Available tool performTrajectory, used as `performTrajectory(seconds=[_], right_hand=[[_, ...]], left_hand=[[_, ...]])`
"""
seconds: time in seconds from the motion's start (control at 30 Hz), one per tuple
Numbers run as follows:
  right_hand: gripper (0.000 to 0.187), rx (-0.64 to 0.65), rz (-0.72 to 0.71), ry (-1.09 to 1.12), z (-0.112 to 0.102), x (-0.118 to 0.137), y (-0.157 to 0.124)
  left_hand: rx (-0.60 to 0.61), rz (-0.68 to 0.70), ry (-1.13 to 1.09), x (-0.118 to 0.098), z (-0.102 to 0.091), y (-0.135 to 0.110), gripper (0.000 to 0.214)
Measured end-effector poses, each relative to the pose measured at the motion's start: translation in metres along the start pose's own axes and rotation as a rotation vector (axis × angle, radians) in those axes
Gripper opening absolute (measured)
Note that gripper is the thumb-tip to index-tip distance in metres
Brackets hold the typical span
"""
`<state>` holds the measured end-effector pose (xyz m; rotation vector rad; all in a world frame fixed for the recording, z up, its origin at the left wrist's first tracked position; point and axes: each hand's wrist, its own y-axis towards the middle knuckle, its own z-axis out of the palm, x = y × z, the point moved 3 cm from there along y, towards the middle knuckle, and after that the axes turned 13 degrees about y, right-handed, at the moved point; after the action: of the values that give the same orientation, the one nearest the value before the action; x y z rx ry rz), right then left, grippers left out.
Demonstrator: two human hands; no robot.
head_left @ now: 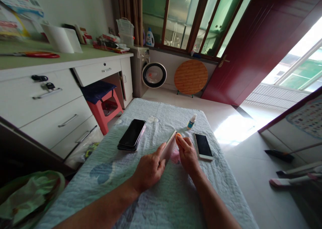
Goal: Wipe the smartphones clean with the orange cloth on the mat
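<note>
Near the middle of the cloth-covered table, my left hand (150, 168) is closed around the lower part of a phone (168, 146), which is tilted up on its edge. My right hand (186, 152) pinches a small orange cloth or pad (178, 137) against the phone's top end. Most of the orange piece is hidden by the fingers. A stack of dark phones (132, 135) lies to the left of my hands. On the right lies a white-framed phone (203, 146) with its dark screen up. Behind it stands a small spray bottle (192, 121) with a blue-green label.
A light blue quilted cloth (156, 115) covers the table. To the left are a white drawer desk (50, 101) and a red stool (100, 111). A bin (32, 195) sits at lower left. Beyond stand a washing machine (140, 67) with its door open and a round wooden tabletop (191, 77).
</note>
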<state>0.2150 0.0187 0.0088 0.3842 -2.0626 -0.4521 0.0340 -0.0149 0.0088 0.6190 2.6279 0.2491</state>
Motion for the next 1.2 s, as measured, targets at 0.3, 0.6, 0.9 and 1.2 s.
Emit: performTrajectory(seconds=[0.3, 0.6, 0.9, 1.2], right_hand=[[0.033, 0.25, -0.008, 0.01, 0.016, 0.021, -0.009], [0.029, 0.376, -0.051, 0.014, 0.022, 0.036, -0.015], [0.02, 0.431, -0.069, -0.058, 0.024, 0.036, -0.017], [0.022, 0.356, -0.007, -0.307, 0.021, 0.025, -0.009]], left_hand=[[0.244, -0.196, -0.006, 0.007, -0.001, 0.003, 0.086], [0.285, -0.197, 0.113, 0.011, -0.003, 0.003, 0.086], [0.316, -0.181, 0.266, 0.01, -0.002, 0.003, 0.072], [0.269, -0.139, 0.217, 0.004, -0.007, 0.002, 0.051]])
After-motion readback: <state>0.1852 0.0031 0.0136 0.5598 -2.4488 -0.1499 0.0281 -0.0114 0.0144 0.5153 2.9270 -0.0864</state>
